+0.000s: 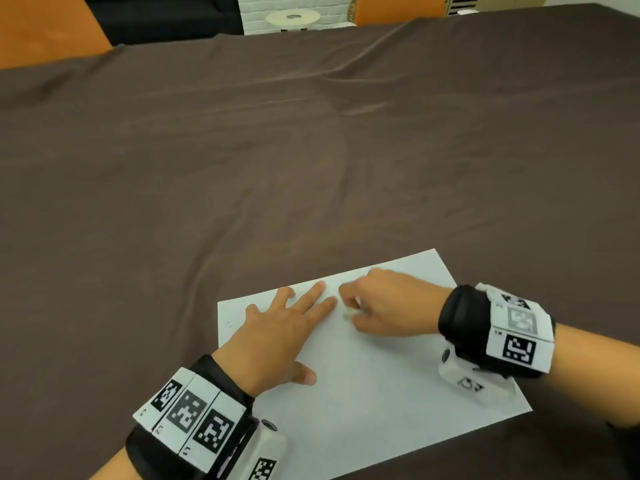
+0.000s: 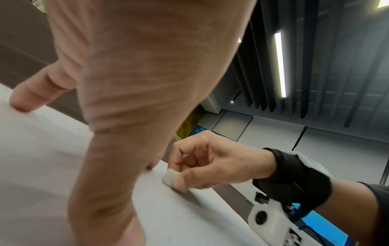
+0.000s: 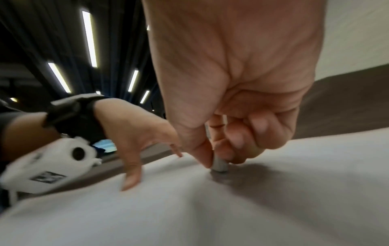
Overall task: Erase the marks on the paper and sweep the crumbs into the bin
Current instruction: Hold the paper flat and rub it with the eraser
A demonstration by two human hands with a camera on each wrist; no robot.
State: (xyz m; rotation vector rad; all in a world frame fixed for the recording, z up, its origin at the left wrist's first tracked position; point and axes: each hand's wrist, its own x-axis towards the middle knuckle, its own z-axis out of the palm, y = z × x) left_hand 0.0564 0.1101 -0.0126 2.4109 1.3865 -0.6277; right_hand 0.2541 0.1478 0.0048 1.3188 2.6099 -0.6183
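A white sheet of paper (image 1: 374, 386) lies on the brown tablecloth near me. My left hand (image 1: 280, 327) rests flat on its far left part, fingers spread and straight. My right hand (image 1: 381, 306) pinches a small white eraser (image 2: 170, 178) between thumb and fingers, its tip pressed on the paper (image 2: 42, 158) just right of the left fingertips. In the right wrist view the eraser (image 3: 220, 164) shows below the thumb, touching the paper (image 3: 210, 213). Faint pencil marks (image 1: 230, 323) sit by the sheet's left edge. No bin or crumbs are visible.
The brown tablecloth (image 1: 277, 150) covers a wide table that stretches far ahead and to both sides. Orange chair backs (image 1: 48, 26) stand beyond the far edge, with a small round white table (image 1: 292, 18) behind them.
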